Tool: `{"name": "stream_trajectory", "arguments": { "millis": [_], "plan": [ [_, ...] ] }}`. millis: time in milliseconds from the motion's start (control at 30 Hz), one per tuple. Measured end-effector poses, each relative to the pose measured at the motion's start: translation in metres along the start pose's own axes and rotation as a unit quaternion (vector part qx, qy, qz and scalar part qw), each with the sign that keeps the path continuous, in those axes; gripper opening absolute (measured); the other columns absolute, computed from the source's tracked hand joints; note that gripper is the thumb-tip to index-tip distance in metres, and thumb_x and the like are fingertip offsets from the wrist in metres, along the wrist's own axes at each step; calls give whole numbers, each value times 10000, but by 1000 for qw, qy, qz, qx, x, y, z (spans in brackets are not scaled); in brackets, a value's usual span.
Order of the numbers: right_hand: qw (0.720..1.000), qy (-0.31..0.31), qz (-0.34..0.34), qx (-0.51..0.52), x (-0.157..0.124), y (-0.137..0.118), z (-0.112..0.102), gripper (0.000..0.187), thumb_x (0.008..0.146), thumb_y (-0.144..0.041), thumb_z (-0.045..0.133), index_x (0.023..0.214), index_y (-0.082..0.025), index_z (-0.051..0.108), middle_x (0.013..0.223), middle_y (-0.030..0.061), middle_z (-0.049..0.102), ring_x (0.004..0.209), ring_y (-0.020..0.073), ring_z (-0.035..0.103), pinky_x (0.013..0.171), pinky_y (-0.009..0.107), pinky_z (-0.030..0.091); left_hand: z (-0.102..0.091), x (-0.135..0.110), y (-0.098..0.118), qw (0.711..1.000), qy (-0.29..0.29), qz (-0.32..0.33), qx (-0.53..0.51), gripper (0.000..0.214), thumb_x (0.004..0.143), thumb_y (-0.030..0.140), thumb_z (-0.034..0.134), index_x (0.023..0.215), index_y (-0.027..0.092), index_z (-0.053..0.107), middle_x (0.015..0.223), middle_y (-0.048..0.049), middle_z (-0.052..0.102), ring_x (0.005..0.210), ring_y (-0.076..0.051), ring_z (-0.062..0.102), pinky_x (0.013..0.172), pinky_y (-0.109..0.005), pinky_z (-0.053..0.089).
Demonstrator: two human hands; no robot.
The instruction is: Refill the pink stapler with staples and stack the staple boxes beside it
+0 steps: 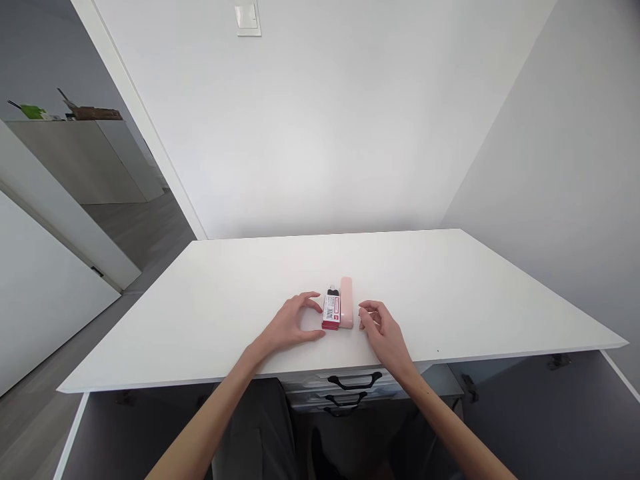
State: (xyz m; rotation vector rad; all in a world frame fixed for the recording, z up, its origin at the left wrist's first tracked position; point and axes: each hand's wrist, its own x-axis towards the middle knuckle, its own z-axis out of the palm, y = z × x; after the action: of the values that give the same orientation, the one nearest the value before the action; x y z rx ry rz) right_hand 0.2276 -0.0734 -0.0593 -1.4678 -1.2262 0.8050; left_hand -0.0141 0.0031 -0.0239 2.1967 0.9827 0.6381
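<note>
On the white tabletop [240, 293] lies a small red and white box [331, 310] with a printed label and barcode. Its right side is against a long pink case [347, 302]. A small black item with a light metal-looking tip [333, 290] shows at the box's far end; its kind is unclear. My left hand [295, 323] is open at the left of the box, thumb and fingers spread in a C shape, fingertips at or very near its edge. To the right of the pink case, my right hand [381, 330] has loosely curled fingers, slightly apart and holding nothing visible.
Below the table's front edge are drawers with black handles [355, 381]. A white wall with a light switch [247, 19] rises behind the table. At the left, a doorway opens onto a cabinet [75, 160] with things on top.
</note>
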Motion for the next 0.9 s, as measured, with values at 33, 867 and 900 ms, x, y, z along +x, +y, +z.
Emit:
{"name": "stream_trajectory", "arguments": {
  "millis": [33,867,900],
  "plan": [
    [1000,-3,-2,-1,0,0,0,451,969,-623,498,1121,-212,605,852,53,657,816,227,634,678,326,490,1,0,-1,1000,2,-6,0,757,763,390,820,1434,322,475,1244,-25,715,1312,-288,566,1142,-467,383],
    [986,-129,-107,25,-55,-46,39,310,1012,-420,470,1189,-230,641,1226,113,697,1031,240,690,881,369,572,-7,1,-24,989,80,-9,-120,484,787,266,675,1249,248,531,1076,-60,668,1034,-225,668,992,-416,504],
    [983,-148,-110,12,-58,-51,49,379,1015,-416,460,1316,-234,601,1352,113,652,1160,253,661,961,393,558,-12,0,-31,982,122,-36,-138,406,800,275,651,1188,238,536,1036,-52,655,990,-214,673,954,-402,518]
  ]
}}
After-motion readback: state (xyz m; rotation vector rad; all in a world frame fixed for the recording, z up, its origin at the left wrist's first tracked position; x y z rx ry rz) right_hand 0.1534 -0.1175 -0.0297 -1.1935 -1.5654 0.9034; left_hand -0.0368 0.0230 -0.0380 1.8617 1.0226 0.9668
